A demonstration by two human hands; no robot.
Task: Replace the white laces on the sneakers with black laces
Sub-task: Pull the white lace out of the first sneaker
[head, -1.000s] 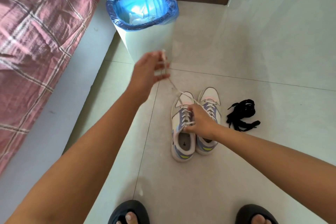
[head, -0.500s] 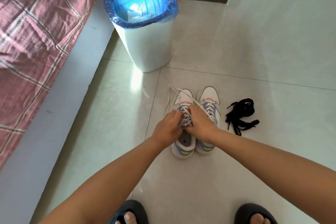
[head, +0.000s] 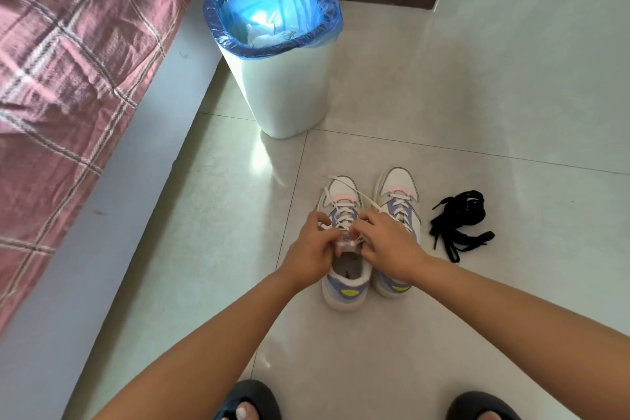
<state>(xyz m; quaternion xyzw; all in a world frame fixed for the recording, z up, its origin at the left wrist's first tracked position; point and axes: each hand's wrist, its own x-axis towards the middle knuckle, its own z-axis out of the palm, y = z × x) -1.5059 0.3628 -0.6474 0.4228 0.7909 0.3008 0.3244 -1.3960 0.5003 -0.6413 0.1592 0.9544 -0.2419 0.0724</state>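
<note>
Both my hands work at the top eyelets of the left sneaker on the floor. My left hand and right hand each pinch the white lace, to loosen it. The black laces wait just beside the right sneaker.

No text, label, brand or number can be read anywhere — not even on the sneakers.
</note>
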